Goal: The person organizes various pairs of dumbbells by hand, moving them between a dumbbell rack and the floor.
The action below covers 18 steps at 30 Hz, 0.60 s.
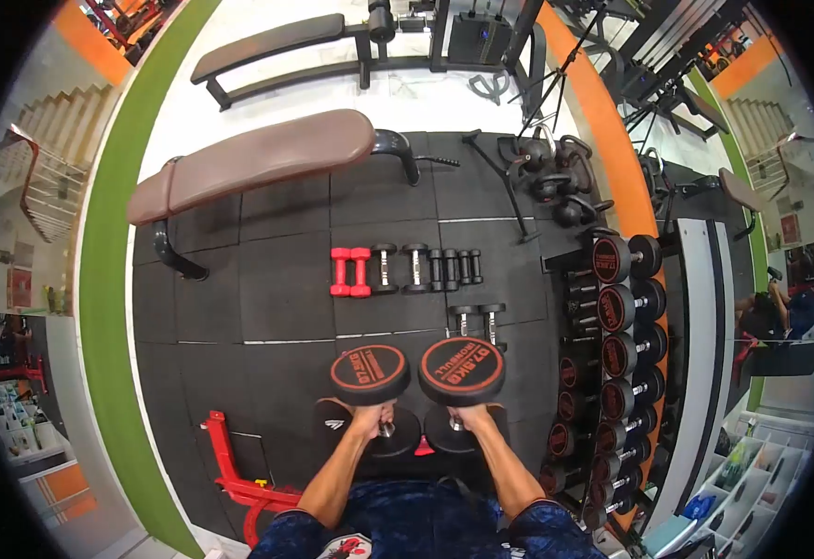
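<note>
My left hand (373, 419) is wrapped round the handle of a black dumbbell (370, 373) whose round end shows orange lettering reading 07.5KG. A matching dumbbell (463, 369) is in my right hand (470, 417), fingers closed on its handle. Both are held side by side in front of my body, a small gap between them, with their marked ends facing up towards the camera. The lower ends show partly below my hands, over my legs.
On the black mat ahead stand red dumbbells (350, 272) and several small black ones (455, 268). A dumbbell rack (617, 354) is at the right, kettlebells (561, 177) beyond it. A brown bench (258, 158) stands at the far left, a red metal frame (223, 456) near left.
</note>
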### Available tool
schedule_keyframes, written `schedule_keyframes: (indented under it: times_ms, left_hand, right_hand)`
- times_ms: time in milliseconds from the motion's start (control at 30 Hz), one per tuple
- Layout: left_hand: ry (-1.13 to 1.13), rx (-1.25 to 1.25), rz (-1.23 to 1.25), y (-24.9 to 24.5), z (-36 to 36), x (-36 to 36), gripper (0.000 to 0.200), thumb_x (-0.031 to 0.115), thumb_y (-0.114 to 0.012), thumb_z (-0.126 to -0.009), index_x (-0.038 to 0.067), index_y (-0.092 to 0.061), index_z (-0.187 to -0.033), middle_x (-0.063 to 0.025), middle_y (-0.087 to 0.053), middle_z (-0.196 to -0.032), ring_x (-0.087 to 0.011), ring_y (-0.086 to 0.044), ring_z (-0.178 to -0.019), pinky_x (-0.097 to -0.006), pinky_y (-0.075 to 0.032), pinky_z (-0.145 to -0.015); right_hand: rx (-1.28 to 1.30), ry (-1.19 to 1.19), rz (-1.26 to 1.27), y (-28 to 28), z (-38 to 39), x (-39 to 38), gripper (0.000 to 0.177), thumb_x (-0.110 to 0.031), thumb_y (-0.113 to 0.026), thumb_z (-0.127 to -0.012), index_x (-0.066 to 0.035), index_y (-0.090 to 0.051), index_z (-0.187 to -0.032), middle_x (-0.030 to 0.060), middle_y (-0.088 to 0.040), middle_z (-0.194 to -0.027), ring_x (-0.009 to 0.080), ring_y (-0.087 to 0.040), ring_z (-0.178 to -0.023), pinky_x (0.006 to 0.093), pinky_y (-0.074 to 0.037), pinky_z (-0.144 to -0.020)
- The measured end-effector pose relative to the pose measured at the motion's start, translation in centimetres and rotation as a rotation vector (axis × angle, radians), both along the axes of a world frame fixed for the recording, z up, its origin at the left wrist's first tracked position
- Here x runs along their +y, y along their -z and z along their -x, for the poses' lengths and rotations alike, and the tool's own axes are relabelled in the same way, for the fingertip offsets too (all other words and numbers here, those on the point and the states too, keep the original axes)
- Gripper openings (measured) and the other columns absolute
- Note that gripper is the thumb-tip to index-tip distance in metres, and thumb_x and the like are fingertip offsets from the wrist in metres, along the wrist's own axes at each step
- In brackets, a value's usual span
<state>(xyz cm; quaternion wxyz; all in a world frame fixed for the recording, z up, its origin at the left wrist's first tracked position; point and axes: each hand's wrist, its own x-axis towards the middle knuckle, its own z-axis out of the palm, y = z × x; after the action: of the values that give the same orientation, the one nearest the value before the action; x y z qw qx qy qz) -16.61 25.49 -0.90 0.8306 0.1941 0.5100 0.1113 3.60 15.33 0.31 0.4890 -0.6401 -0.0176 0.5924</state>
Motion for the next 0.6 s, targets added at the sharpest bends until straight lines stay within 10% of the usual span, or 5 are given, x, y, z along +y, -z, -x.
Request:
schedule_keyframes:
  times_ms: [167, 600]
  left_hand:
    - [0.015, 0.088, 0.041, 14.8, -1.2, 3.5, 0.018, 0.011, -0.056, -0.084, 0.005, -0.05, -0.068, 0.0033, -0.032, -0.047, -0.0082, -0.033, -0.04, -0.0238, -0.031, -0.044]
    - [-0.096, 0.301, -0.086, 42.2, -3.5, 5.7, 0.023, 0.005, -0.061, -0.075, 0.007, -0.048, -0.056, -0.0015, -0.043, -0.048, -0.0115, -0.04, -0.037, -0.0269, -0.033, -0.036]
  right_hand:
    - [-0.326, -0.164, -0.001, 12.6, -1.2, 3.9, 0.024, -0.016, -0.055, -0.087, -0.009, -0.056, -0.065, -0.0003, -0.047, -0.049, 0.0094, -0.041, -0.038, 0.0244, -0.027, -0.037]
    - [-0.121, -0.057, 0.194, 42.1, -2.3, 7.4, 0.012, 0.0, -0.059, -0.078, -0.004, -0.054, -0.068, -0.0015, -0.042, -0.046, 0.0096, -0.038, -0.035, 0.0257, -0.031, -0.032]
